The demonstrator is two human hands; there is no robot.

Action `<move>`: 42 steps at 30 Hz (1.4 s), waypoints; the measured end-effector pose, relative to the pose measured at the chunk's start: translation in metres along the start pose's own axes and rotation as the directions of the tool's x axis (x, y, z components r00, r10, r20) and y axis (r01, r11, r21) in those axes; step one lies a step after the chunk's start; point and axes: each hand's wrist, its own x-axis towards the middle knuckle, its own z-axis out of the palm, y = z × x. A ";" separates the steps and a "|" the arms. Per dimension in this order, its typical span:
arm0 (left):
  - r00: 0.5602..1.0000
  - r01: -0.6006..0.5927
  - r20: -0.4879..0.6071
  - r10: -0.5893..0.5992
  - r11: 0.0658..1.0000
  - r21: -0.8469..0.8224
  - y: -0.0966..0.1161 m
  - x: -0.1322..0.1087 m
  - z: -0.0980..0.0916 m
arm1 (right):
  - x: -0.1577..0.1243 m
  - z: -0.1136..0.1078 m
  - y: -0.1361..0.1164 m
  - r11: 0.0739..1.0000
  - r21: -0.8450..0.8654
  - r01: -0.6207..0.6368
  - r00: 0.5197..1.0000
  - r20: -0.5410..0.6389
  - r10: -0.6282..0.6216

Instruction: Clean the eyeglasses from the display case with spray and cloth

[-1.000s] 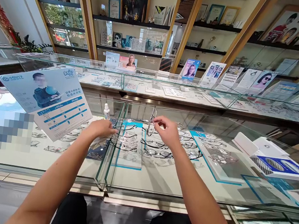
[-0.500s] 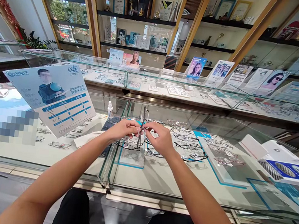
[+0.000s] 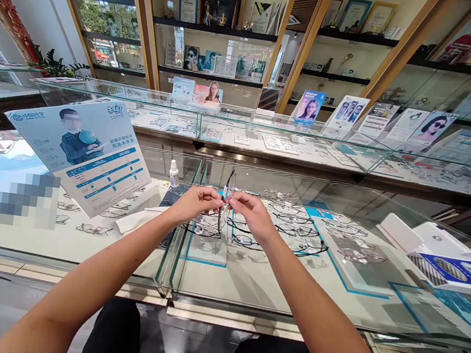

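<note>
Between my hands, above the glass counter, a pair of eyeglasses [image 3: 229,184] with a dark thin frame stands on edge. My left hand [image 3: 198,203] pinches it from the left with thumb and fingers. From the other side, my right hand [image 3: 252,213] has its fingertips closed on the frame near its middle. A small white tag shows on the glasses just above the fingers. Under the glass around my hands lie several rows of eyeglass frames [image 3: 297,230], some on blue-edged display boards [image 3: 208,256]. Fingers hide part of the held frame.
To the left a tilted printed sign [image 3: 92,153] stands on the counter, with a white dropper bottle [image 3: 174,174] and a pale cloth [image 3: 138,219] nearby. An open white and blue box [image 3: 452,266] sits at the right. Beyond is another glass display case [image 3: 284,128].
The eyeglasses have turned slightly between my fingers, and the white tag shows more plainly. My right hand's fingers have shifted a little on the frame. My arms stay nearly in place.
</note>
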 end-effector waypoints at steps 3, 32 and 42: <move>0.999 -0.022 -0.029 0.023 0.999 0.038 0.000 0.001 -0.004 | 0.000 -0.005 -0.001 0.996 0.083 -0.039 0.999 0.012 0.038; 0.744 -0.359 0.111 0.658 0.255 0.898 -0.006 -0.009 0.005 | -0.004 -0.030 -0.020 0.899 0.350 -0.263 0.962 0.168 0.216; 0.784 -0.320 0.101 0.613 0.259 0.911 -0.008 -0.008 0.009 | -0.003 -0.025 -0.016 0.907 0.370 -0.203 0.977 0.134 0.165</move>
